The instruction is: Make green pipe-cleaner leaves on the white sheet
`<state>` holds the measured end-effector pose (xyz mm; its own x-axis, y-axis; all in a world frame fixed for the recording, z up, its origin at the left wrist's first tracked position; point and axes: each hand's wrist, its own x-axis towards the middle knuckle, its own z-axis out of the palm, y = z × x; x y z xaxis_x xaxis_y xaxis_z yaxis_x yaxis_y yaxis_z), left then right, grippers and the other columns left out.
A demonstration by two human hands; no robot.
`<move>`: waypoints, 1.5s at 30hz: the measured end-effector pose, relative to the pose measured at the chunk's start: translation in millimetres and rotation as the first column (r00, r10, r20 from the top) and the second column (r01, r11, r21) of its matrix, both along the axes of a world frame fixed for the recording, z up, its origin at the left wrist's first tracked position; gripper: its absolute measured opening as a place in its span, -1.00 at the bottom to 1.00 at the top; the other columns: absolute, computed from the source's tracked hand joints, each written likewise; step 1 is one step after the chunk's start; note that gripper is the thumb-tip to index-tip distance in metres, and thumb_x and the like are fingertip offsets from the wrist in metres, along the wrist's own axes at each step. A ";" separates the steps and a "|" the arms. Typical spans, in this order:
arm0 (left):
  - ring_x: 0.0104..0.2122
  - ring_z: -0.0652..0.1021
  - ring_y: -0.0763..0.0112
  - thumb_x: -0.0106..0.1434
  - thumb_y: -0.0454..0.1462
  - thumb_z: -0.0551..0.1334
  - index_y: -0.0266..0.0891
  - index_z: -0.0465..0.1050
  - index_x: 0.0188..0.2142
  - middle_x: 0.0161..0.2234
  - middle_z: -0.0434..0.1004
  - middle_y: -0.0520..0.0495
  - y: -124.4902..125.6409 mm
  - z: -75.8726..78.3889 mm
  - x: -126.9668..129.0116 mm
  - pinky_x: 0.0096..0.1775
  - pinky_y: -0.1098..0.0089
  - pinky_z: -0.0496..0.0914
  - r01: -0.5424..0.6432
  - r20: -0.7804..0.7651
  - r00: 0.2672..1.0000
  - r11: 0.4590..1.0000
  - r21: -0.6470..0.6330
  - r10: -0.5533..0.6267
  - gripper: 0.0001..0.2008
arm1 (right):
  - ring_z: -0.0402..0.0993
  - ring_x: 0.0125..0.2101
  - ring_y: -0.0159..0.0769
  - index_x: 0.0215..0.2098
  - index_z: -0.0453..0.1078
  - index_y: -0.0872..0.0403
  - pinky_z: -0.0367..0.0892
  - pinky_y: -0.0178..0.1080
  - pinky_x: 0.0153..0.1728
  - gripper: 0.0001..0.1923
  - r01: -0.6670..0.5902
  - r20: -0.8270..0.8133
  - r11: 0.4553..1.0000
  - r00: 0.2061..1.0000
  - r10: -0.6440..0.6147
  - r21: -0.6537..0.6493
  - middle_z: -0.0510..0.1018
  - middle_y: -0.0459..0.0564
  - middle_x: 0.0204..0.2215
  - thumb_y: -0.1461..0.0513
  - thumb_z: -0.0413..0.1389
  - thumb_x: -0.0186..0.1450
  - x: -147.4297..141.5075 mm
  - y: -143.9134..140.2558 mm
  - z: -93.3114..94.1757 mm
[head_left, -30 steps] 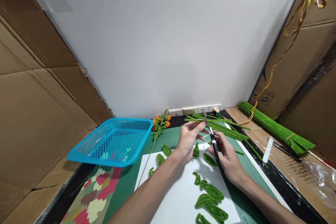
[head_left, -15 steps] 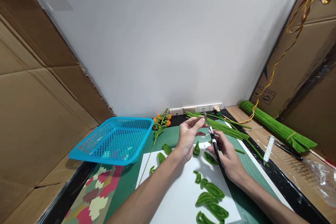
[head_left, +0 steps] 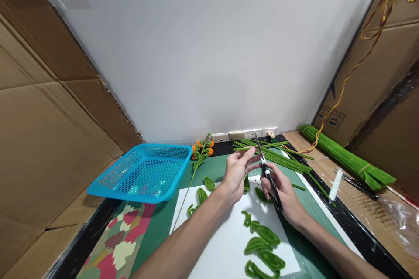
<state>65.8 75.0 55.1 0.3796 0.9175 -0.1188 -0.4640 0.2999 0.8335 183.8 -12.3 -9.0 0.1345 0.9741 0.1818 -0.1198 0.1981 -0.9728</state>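
My left hand (head_left: 236, 173) is closed in a pinch on a green pipe cleaner (head_left: 276, 144) above the mat. My right hand (head_left: 282, 187) grips black-handled scissors (head_left: 266, 170), their blades pointing up and away beside my left fingertips. The pipe cleaner runs across the blades; whether they are touching it is hard to make out. Below lies a white sheet (head_left: 216, 244) with several green leaf shapes (head_left: 266, 235) bent from fuzzy pipe cleaner. Loose green pipe cleaners (head_left: 284, 162) lie behind my hands.
A blue perforated basket (head_left: 140, 178) stands at the left, beside an orange-flowered stem (head_left: 199, 157). On the right are a thick green pipe cleaner bundle (head_left: 347, 157), a white stick-like piece (head_left: 335, 185) and a black pen-like tool (head_left: 362, 188). Cardboard walls (head_left: 49, 130) flank the green mat (head_left: 160, 218).
A pipe cleaner now shows stretched across the scissor blades at my left fingertips. My right hand and the scissors have turned slightly; my left hand has shifted a little to the right.
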 end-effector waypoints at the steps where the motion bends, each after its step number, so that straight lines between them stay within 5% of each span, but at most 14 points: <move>1: -0.20 0.72 0.23 0.08 -0.22 0.58 -0.32 0.64 -0.27 -0.16 0.71 -0.19 0.2 -0.7 0.1 -0.25 0.39 0.63 0.000 0.007 1.000 1.000 -0.004 0.000 -0.71 | 0.19 -0.50 -0.33 0.21 0.28 -0.02 0.19 -0.28 -0.47 -0.41 -0.008 -0.014 1.000 1.000 0.008 0.000 0.29 -0.20 -0.47 -0.12 0.22 0.38 -0.5 0.0 -0.4; 45: -0.12 0.72 0.15 0.04 -0.18 0.60 -0.36 0.72 -0.26 -0.17 0.74 -0.29 0.6 -0.1 -0.3 -0.26 0.43 0.60 -0.011 -0.036 0.999 0.997 0.078 0.014 -0.66 | 0.21 -0.40 -0.33 0.24 0.23 -0.02 0.15 -0.28 -0.40 -0.46 -0.026 -0.055 0.999 0.998 0.027 0.023 0.32 -0.16 -0.38 -0.06 0.20 0.44 1.6 2.4 -8.1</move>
